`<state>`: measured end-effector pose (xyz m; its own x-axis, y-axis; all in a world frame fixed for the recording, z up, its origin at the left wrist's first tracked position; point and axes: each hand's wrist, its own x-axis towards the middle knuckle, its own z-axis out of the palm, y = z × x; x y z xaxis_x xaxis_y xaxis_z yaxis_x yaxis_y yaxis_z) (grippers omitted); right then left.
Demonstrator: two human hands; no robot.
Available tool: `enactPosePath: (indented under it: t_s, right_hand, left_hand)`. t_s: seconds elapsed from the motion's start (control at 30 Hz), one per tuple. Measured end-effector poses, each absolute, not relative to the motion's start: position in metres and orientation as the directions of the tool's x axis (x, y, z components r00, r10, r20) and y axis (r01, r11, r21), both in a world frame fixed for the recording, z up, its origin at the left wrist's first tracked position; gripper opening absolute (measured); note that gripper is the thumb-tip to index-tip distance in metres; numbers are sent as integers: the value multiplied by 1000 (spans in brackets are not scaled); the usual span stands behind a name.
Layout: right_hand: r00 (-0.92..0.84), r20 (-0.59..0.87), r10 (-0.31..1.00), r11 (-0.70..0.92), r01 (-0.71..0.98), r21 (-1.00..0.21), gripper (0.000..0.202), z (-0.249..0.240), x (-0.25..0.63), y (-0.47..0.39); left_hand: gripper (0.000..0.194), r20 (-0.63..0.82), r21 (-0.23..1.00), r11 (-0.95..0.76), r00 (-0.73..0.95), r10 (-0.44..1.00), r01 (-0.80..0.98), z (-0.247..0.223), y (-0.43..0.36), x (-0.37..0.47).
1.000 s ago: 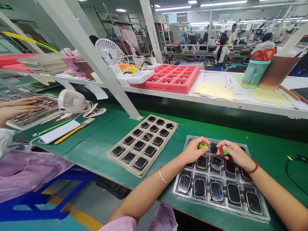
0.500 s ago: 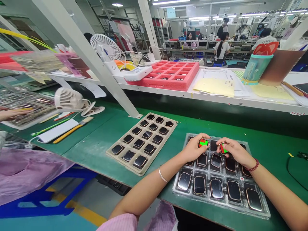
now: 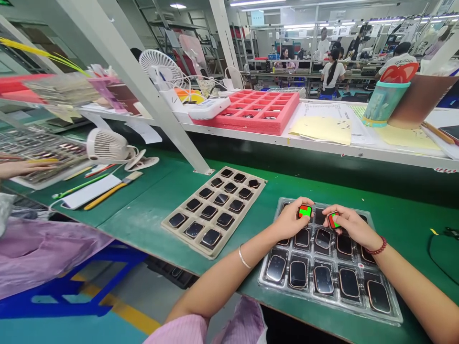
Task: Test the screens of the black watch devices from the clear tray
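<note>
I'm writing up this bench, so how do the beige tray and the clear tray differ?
The beige tray is opaque; the clear tray is transparent. The beige tray's long side points away from the camera; the clear tray's runs across. The left hand and right hand, each holding a lit watch, are over the clear tray, not the beige tray. Both trays sit on the green table and hold dark-screened watches.

Square watch screens [image 3: 305,210] in red-and-green blocks, flat green bench [image 3: 136,210], beige rectangular tray [image 3: 207,252], pink gridded foam tray [image 3: 251,125]
</note>
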<state>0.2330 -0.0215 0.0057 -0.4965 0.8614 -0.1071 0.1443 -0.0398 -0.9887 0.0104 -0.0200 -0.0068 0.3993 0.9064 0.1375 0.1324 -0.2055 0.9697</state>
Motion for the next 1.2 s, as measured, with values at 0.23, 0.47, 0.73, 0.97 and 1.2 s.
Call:
enactPosePath:
  t_s: [0.23, 0.47, 0.73, 0.97, 1.2]
  right_hand:
    - [-494, -117, 862, -51, 145, -988, 25, 7, 232, -22]
    - [-509, -111, 853, -26, 171, -985, 26, 7, 232, -22]
    - [-523, -119, 844, -28, 178, -984, 20, 10, 232, -22]
    - [-529, -114, 841, -10, 196, -981, 20, 9, 233, -22]
    - [-525, -132, 841, -17, 217, -976, 19, 8, 233, -22]
  left_hand:
    - [40, 119, 979, -181, 443, 889, 99, -10, -21, 12]
    - [38, 115, 989, -143, 471, 874, 25, -14, -20, 12]
    - [23, 82, 995, -102, 458, 885, 20, -6, -21, 14]
    - [22, 85, 994, -104, 455, 886, 17, -9, -20, 13]
    - [22, 77, 996, -88, 449, 890, 3, -7, -21, 14]
